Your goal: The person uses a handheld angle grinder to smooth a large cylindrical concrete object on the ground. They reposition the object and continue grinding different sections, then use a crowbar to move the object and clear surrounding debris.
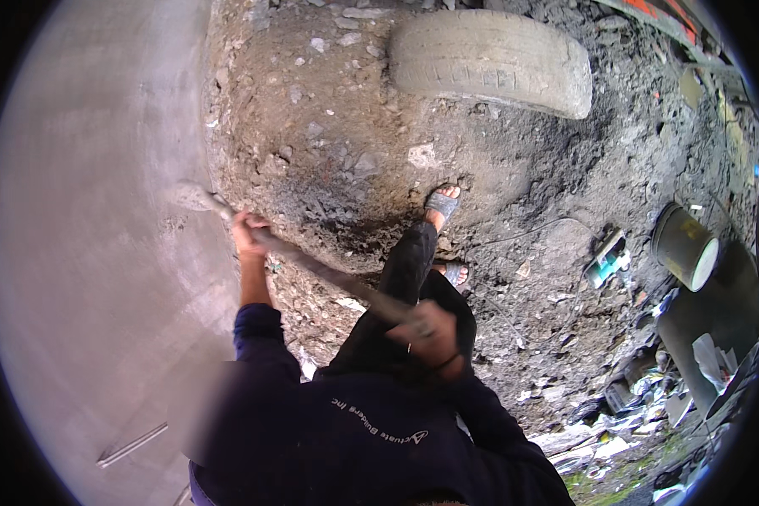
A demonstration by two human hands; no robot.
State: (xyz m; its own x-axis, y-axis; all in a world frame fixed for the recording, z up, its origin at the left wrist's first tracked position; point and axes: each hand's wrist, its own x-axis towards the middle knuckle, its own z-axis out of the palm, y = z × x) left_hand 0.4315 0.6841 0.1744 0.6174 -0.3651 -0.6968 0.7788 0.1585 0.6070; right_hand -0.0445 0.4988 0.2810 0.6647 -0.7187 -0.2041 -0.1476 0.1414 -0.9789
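A long-handled shovel point(329, 275) runs slantwise across the view, from my body up to the left. My left hand point(250, 234) is wrapped round the handle close to the blade. Farther back on the handle, near its end, my right hand point(430, 336) is closed and smeared by motion. The pale blade point(196, 197) meets or hangs over the edge of a smooth grey concrete surface point(101, 211); contact cannot be made out. Dark wet soil and rubble point(337, 207) lie beside the blade and in front of my feet.
A mud-caked tire point(493, 61) lies ahead in the dirt. On the right are a bucket point(683, 249) on its side, a teal tool-like object point(607, 258) and a thin wire. Plastic scraps point(641, 396) litter the lower right. A thin strip point(132, 445) lies against the concrete.
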